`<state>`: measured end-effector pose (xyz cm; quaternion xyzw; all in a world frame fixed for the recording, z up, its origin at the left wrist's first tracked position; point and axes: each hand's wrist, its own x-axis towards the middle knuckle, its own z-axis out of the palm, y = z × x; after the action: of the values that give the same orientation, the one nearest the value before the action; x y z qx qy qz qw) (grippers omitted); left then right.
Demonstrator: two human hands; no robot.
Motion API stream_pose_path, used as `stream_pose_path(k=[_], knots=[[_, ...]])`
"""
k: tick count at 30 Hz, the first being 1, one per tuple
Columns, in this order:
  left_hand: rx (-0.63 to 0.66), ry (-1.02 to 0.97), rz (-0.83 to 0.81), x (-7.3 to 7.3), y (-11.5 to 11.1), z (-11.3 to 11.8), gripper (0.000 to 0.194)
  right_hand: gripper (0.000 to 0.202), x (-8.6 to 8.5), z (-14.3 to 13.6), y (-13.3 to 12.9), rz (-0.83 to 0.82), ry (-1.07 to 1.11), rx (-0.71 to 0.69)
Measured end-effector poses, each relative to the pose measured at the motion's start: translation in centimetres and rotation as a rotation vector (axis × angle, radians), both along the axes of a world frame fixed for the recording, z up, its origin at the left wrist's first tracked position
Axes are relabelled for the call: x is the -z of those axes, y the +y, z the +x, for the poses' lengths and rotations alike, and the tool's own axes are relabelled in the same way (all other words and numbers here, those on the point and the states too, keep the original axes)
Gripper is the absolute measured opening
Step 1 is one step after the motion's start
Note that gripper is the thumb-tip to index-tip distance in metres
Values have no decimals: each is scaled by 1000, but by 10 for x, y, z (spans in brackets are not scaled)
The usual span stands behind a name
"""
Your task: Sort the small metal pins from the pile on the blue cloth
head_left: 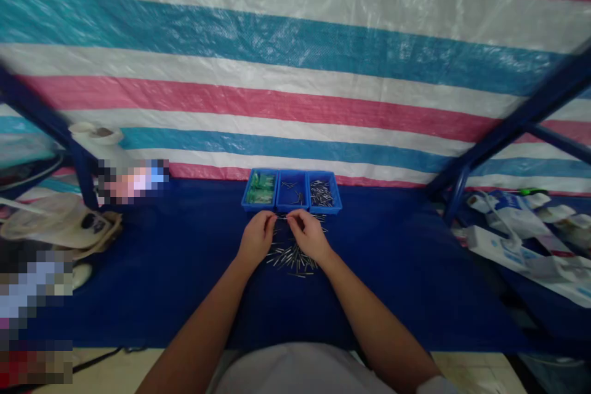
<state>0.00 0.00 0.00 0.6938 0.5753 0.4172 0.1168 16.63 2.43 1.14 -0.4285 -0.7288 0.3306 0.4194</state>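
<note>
My left hand [257, 237] and my right hand [308, 235] meet in front of three blue trays, fingertips pinched close together. Between them shows a thin metal pin [282, 217], small and blurred, one end at each hand. Below the hands, a loose pile of slim metal pins [293, 257] lies on the blue surface. The left tray [243, 202] contains green and clear pieces I cannot identify. A few pins lie in the middle tray [287, 195], while the right tray [339, 202] holds many short metal pins.
The blue tabletop [184, 271] stretches out on both sides, backed by a striped plastic sheet [295, 98]. Blue metal posts [489, 129] slant at either side. A plastic cup [41, 221] stands at left; a white power strip [494, 249] and packets [521, 215] lie at right.
</note>
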Motion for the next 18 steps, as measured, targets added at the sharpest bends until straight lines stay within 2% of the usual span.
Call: stream_pose_path(k=[10, 18], knots=[[-23, 27, -19, -4, 3, 1, 31, 14, 2, -4, -3, 90, 21, 7], [-19, 9, -24, -8, 2, 3, 32, 15, -1, -3, -3, 124, -3, 23]])
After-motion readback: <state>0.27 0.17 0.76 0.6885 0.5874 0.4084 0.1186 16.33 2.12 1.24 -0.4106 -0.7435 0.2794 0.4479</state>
